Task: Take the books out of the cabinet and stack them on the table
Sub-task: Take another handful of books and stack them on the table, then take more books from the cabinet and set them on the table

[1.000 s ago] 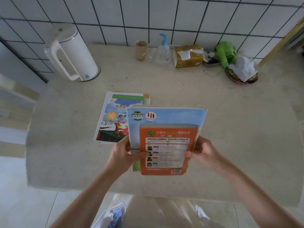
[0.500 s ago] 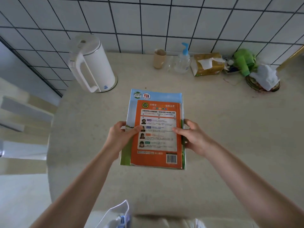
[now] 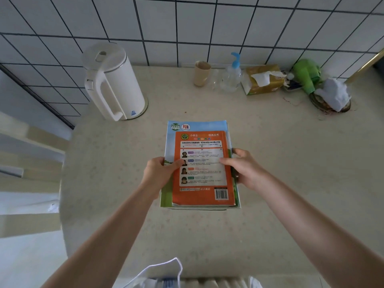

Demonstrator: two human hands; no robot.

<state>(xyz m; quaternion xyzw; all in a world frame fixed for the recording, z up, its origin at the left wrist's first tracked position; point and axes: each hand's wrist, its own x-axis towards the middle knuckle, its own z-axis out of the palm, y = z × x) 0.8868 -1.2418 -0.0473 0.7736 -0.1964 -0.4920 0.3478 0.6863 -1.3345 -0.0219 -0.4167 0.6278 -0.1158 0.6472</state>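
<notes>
While gripped, books (image 3: 200, 165) between hands.

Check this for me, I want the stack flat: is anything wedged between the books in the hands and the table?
Nothing visible. The orange book lies on the blue-and-green book, on the table; left hand and right hand grip the sides.

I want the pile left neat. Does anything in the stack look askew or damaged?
Mostly tidy. The orange book on top is smaller than the blue book beneath and sits toward its right edge. No damage shows. Both hands, left and right, grip the sides.
</notes>
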